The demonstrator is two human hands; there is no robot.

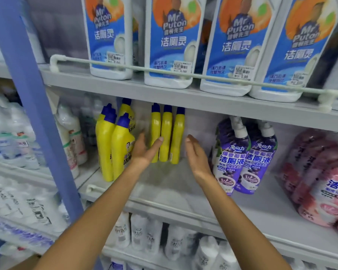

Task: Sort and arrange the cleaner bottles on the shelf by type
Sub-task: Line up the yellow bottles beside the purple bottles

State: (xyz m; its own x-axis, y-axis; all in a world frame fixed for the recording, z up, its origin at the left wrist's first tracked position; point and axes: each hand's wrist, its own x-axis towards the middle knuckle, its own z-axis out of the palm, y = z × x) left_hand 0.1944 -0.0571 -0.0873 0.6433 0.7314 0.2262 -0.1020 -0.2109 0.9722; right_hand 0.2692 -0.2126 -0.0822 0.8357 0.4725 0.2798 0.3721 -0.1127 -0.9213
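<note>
Head view, middle shelf [164,191]; I have both arms reaching in over its bare front area. My left hand [144,151] is released, fingers spread, thumb tip against the row of three yellow bottles [167,133] standing upright at the back of the shelf, blue caps just under the shelf above; palm sits in front of the leftmost of the three; nothing grasped. My right hand [195,154] is also released, flat and edge-on, fingers together, just right of that row; whether it touches the rightmost bottle I cannot tell.

A second group of yellow bottles [113,145], same blue caps, stands nearer the front at the left, by the blue upright [27,94]; at least three, labels partly readable, one behind is tilted. Two purple bottles [242,158] with white caps stand to the right of my right hand, near but apart from it; pink bottles [320,182] crowd the far right end, blurred.

Upper shelf: four large blue-labelled white bottles [174,41] in a row behind a white guard rail [183,74], price stickers showing 5.00. Lower shelf: white bottles [144,232], blurred; left bay likewise blurred.
</note>
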